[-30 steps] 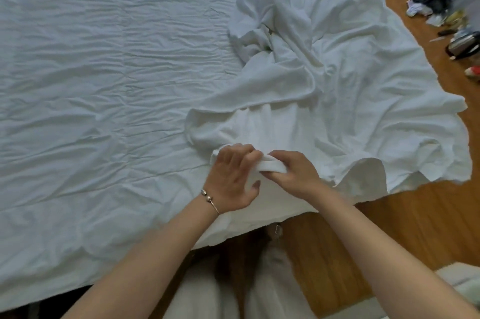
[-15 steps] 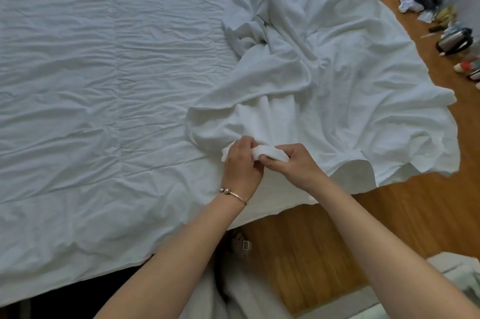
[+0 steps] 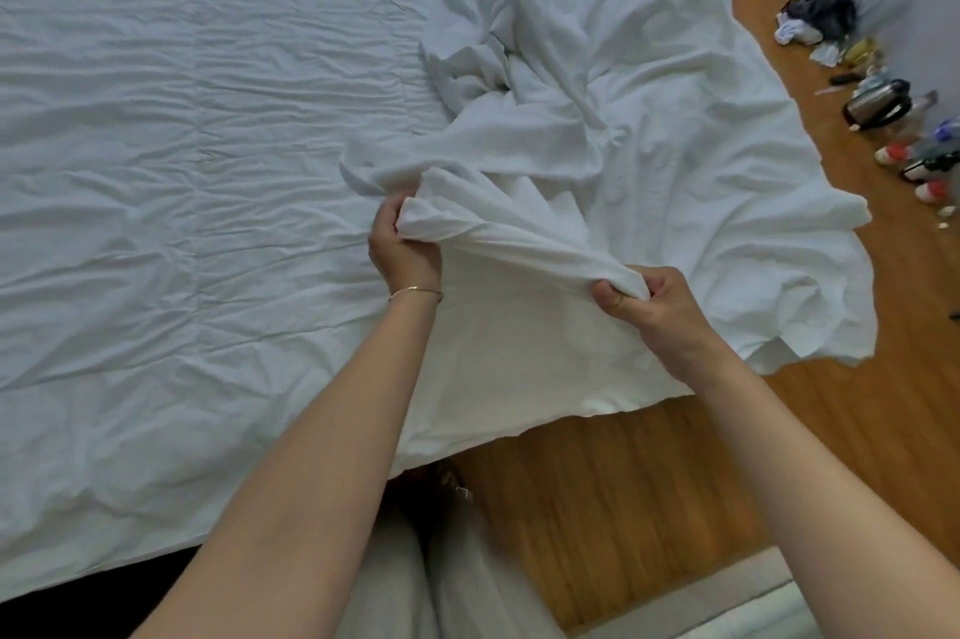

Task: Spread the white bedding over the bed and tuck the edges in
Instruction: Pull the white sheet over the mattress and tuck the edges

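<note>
A single wide-angle head camera looks forward and steeply down from above the bed's (image 3: 182, 170) near edge. Both forearms reach in from the bottom of the frame, close to the lens. The wooden floor (image 3: 597, 508) runs along the right side and curves with distortion.

no text, label, brand or number can be read anywhere.

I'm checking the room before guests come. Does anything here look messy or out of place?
Yes. The white bedding lies bunched in a heap at the bed's right side, one corner hanging over the wooden floor, while both hands grip its edge. Clothes and bottles are strewn along the wall.
</note>
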The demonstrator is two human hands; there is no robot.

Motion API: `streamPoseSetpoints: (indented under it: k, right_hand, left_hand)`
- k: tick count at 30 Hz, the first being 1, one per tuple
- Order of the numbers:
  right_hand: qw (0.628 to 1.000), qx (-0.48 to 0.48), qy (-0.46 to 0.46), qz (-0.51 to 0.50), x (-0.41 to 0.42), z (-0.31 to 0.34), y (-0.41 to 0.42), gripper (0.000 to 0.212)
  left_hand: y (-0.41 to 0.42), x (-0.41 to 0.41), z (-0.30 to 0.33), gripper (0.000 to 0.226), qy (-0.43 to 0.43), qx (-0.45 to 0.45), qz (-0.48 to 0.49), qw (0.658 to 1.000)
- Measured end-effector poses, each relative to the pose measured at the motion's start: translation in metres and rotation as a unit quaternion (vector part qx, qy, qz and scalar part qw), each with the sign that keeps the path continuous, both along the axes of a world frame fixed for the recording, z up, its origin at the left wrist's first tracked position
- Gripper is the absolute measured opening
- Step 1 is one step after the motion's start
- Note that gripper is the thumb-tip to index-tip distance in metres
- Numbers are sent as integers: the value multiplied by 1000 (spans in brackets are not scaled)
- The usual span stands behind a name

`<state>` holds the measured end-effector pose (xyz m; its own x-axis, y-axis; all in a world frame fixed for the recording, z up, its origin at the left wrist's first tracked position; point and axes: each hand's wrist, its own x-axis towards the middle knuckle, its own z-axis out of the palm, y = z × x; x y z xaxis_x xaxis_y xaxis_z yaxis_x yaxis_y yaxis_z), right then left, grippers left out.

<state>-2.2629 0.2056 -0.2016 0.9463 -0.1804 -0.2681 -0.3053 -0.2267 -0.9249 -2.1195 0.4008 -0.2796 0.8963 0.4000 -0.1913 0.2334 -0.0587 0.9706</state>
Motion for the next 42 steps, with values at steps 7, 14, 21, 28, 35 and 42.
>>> streamPoseSetpoints:
  k: [7, 14, 21, 28, 35, 42]
  right_hand:
    - [863, -471, 166, 77, 13, -18, -11, 18]
    - [919, -308, -29, 245, -3, -21, 94, 84]
    - [969, -235, 23, 73, 4, -15, 97, 63]
    - [988, -150, -24, -37, 32, -8, 90, 36]
    - [992, 92, -63, 57, 66, 28, 18, 12]
    - [974, -211, 80, -33, 94, -5, -109, 21]
  left_hand:
    - [69, 6, 47, 18, -345, 247, -425, 800]
    - [46, -46, 76, 27, -135, 588, -568, 560]
    - [47, -37, 68, 35, -58, 466, -529, 707]
    - [27, -19, 55, 31, -85, 295, -562, 768]
    - [3, -2, 0, 26, -50, 293, -688, 662]
    - [-10, 60, -7, 65, 26, 299, -505, 809]
